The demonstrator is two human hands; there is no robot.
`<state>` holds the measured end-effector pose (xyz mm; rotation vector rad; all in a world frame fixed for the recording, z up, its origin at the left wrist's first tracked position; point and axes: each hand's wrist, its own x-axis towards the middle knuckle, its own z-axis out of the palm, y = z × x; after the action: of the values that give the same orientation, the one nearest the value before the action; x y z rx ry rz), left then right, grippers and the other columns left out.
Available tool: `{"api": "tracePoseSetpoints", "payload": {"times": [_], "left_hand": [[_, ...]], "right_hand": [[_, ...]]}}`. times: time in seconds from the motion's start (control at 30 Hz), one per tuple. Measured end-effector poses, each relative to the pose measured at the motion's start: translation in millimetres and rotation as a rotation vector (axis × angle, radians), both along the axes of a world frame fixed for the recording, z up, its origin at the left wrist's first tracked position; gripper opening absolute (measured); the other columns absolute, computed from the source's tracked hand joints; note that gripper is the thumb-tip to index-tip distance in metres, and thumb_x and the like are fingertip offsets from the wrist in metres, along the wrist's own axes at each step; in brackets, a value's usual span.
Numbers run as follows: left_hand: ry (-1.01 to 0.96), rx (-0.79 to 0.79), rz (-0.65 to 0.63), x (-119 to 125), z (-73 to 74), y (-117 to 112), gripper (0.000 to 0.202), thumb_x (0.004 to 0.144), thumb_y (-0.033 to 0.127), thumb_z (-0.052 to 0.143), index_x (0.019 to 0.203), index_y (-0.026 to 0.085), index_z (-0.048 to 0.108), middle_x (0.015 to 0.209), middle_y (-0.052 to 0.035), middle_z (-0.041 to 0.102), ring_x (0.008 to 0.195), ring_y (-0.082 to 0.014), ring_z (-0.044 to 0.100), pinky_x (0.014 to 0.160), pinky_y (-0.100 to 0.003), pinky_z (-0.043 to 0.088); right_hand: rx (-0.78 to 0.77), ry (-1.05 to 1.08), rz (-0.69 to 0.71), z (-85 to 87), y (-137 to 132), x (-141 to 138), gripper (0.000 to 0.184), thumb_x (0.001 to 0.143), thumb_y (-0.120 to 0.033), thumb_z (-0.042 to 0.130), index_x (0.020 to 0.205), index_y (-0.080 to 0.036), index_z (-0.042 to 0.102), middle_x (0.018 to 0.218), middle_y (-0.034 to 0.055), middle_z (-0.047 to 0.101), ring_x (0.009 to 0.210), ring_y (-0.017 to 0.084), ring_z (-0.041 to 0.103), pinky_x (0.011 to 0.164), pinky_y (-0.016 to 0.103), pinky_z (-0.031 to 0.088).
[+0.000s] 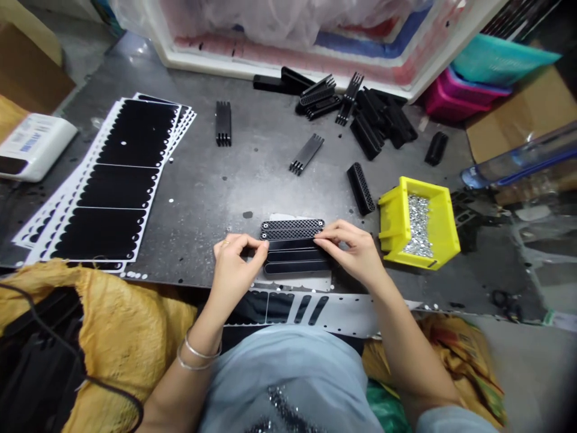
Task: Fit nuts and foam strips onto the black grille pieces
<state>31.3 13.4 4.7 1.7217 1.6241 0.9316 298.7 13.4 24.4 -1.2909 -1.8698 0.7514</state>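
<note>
A row of long black bars (295,266) lies side by side on a pale board (322,281) at the table's front edge. The two farthest have a textured patterned top (293,225) with a round metal-looking spot at each end; the nearer ones look smooth. My left hand (238,258) has thumb and index finger pinched at the left end of a smooth black strip (291,245). At its right end, my right hand (354,249) pinches in the same way. The fingertips partly cover both ends, and whether the strip touches the bar under it is hard to tell.
Right of my hands stands a yellow bin (392,225) of small silvery pieces. Loose black bars (360,189) and a heap of them (383,117) lie farther back. Sheets of black stickers (121,186) are stacked left; another sticker sheet (347,313) hangs at the front edge.
</note>
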Motion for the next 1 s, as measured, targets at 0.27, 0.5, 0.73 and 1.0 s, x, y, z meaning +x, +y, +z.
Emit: {"api": "tracePoseSetpoints", "payload": {"times": [0.27,0.5,0.73,1.0], "left_hand": [[0.114,-0.001,-0.026,-3.9,8.6,-11.2,0.02,0.097,0.037,0.062,0.083,0.024,0.069,0.082,0.0001,0.075,0.081,-0.021,0.066,0.082,-0.036,0.044],[0.264,0.121,-0.325,-13.3,8.8,-79.5,0.012,0.102,0.034,0.059,0.098,0.025,0.067,0.094,-0.0011,0.074,0.094,-0.0229,0.065,0.088,-0.039,0.038],[0.194,0.173,-0.387,0.0,3.1,-72.8,0.024,0.106,0.023,0.047,0.089,0.023,0.063,0.082,0.0018,0.069,0.083,-0.0178,0.062,0.09,-0.039,0.034],[0.284,0.399,-0.294,4.6,1.9,-71.5,0.013,0.103,0.027,0.06,0.093,0.022,0.067,0.081,0.0015,0.073,0.073,-0.0161,0.062,0.079,-0.036,0.036]], "right_hand": [[0.214,-0.166,-0.058,6.0,-11.2,-5.3,0.019,0.099,-0.02,0.063,0.11,-0.027,0.076,0.096,0.0068,0.062,0.088,0.022,0.061,0.079,0.041,0.055],[0.12,-0.142,0.145,-2.4,-92.3,-56.5,0.025,0.104,-0.018,0.054,0.125,-0.019,0.067,0.099,0.0087,0.066,0.087,0.019,0.066,0.076,0.032,0.06],[0.23,-0.093,0.14,-22.5,-105.5,-56.6,0.025,0.1,-0.017,0.061,0.124,-0.021,0.068,0.103,0.0097,0.066,0.092,0.02,0.066,0.077,0.035,0.061],[-0.262,0.586,0.087,26.2,-81.1,-7.4,0.03,0.09,-0.046,0.076,0.106,-0.028,0.058,0.109,0.0038,0.058,0.072,0.014,0.067,0.062,0.031,0.062]]}}
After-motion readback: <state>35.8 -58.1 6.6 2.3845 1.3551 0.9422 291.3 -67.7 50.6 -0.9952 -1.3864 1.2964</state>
